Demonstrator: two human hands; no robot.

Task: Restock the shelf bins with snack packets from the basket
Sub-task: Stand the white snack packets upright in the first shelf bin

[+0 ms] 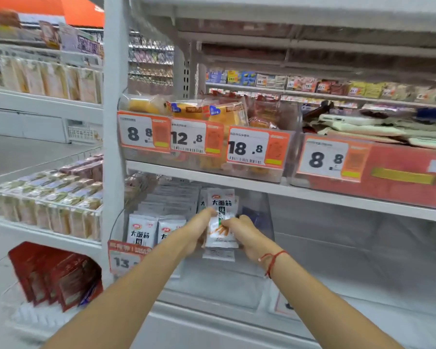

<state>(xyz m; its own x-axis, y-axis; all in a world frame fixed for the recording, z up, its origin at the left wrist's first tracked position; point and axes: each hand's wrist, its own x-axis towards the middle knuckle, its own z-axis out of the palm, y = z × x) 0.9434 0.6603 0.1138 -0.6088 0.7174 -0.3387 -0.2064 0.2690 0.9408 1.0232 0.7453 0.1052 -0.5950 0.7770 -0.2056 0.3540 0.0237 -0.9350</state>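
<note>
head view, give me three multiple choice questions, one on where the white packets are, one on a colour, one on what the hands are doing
1. Where are the white packets being handled?
A. top shelf
B. clear bin on the lower shelf
C. floor

2. What colour is the wrist string?
A. red
B. blue
C. green

3. What are the hands doing?
A. hanging idle
B. both holding the packets
C. pulling off a price tag

Answers: 1 B, the packets stand in the clear bin under the price tag shelf. 2 A, a red string circles the right wrist. 3 B, the left hand and right hand grip the packets from either side.
</note>
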